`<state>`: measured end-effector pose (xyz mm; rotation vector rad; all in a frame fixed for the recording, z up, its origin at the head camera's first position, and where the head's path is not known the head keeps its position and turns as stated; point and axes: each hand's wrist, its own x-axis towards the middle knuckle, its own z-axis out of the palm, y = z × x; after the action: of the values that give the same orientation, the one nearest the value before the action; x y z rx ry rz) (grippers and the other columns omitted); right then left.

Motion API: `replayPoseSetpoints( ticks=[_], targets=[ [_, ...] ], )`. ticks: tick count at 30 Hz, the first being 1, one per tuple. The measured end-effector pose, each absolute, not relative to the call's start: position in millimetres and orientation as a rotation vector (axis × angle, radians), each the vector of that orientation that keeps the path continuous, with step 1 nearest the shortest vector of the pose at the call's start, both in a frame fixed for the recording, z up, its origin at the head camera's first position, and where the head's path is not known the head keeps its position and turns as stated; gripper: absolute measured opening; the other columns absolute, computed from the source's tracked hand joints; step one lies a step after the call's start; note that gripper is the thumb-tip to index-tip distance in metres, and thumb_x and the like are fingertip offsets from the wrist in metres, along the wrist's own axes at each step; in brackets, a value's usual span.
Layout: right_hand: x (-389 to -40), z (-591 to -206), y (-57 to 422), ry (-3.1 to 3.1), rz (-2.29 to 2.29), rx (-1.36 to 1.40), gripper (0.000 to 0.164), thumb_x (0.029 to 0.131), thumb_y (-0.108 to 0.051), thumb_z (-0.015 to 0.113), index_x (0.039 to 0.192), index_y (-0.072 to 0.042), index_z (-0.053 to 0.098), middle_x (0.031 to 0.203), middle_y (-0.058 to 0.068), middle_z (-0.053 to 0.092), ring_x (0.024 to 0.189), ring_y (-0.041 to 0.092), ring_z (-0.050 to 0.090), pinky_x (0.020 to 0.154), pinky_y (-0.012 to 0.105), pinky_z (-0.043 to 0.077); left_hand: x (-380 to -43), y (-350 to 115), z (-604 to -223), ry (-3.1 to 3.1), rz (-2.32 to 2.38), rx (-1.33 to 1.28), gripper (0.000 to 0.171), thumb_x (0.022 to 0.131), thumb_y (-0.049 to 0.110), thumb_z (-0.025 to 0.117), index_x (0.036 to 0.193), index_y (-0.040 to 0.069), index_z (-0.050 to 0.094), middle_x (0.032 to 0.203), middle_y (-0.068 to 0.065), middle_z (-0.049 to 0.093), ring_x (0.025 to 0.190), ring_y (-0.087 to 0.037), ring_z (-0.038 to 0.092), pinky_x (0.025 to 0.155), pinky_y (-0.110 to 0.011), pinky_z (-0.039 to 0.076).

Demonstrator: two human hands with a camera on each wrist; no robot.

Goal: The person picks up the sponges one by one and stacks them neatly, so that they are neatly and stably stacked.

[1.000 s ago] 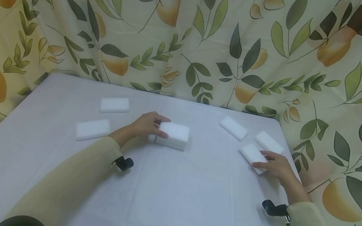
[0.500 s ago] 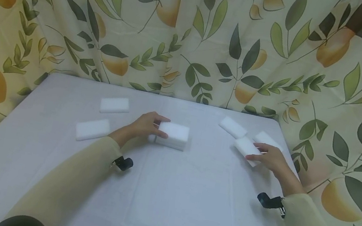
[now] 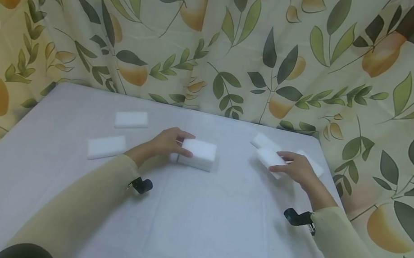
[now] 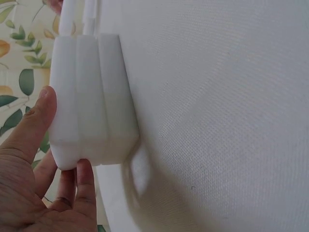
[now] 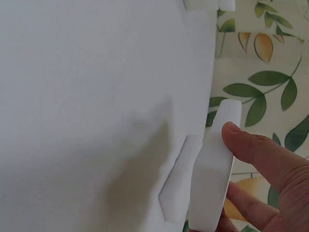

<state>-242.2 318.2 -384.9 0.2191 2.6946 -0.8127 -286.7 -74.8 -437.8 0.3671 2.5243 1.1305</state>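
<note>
A stack of three white sponge blocks (image 3: 199, 154) stands mid-table. My left hand (image 3: 167, 141) holds its left end, the thumb (image 4: 46, 104) against the top block and other fingertips (image 4: 84, 169) at the end. Over on the right, my right hand (image 3: 298, 168) pinches one white sponge block (image 3: 269, 158) between thumb and fingers. That block is tilted and raised off the cloth, its shadow falling below it. In the right wrist view the thumb (image 5: 241, 137) presses one face of the held block (image 5: 212, 179); the fingers behind are partly hidden.
Behind the held block lies a loose white block (image 3: 260, 140), partly covered; another (image 3: 312, 162) is beside the right hand. Two more blocks, one farther back (image 3: 132, 120) and one nearer (image 3: 106, 147), lie at the left. A leaf-and-fruit curtain (image 3: 238, 38) hangs behind the white-clothed table (image 3: 206, 229).
My right hand has lifted the block off the table and carried it left and slightly away from me. The left hand has stayed at the stack.
</note>
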Motion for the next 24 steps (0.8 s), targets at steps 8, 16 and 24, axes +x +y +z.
replayPoseSetpoints(
  ticks=[8,16,24],
  targets=[
    [-251,-378,299,2.701,-0.803,0.167,0.079,0.085,-0.033,0.075,0.149,-0.005,0.040,0.152,0.026,0.036,0.134,0.045,0.037,0.106,0.061,0.038,-285,-76,-436,2.519,1.150,0.386,0.075,0.073,0.039,0.086,0.140,0.022,0.056,0.138,-0.009,0.052,0.125,-0.027,0.052,0.103,-0.043,0.047],
    [-257,-371,282,2.701,-0.831,0.098,0.077,0.083,-0.031,0.077,0.148,-0.008,0.043,0.151,0.024,0.038,0.134,0.044,0.038,0.107,0.060,0.038,-284,-76,-433,2.513,1.149,0.391,0.075,0.074,0.039,0.085,0.141,0.022,0.056,0.140,-0.009,0.051,0.129,-0.028,0.049,0.106,-0.046,0.044],
    [-263,-367,263,2.702,-0.825,0.053,0.075,0.083,-0.032,0.078,0.147,-0.009,0.045,0.150,0.022,0.041,0.132,0.041,0.041,0.105,0.057,0.040,-284,-75,-434,2.488,1.155,0.356,0.076,0.075,0.041,0.084,0.143,0.025,0.053,0.144,-0.009,0.049,0.133,-0.029,0.046,0.110,-0.048,0.040]
  ],
)
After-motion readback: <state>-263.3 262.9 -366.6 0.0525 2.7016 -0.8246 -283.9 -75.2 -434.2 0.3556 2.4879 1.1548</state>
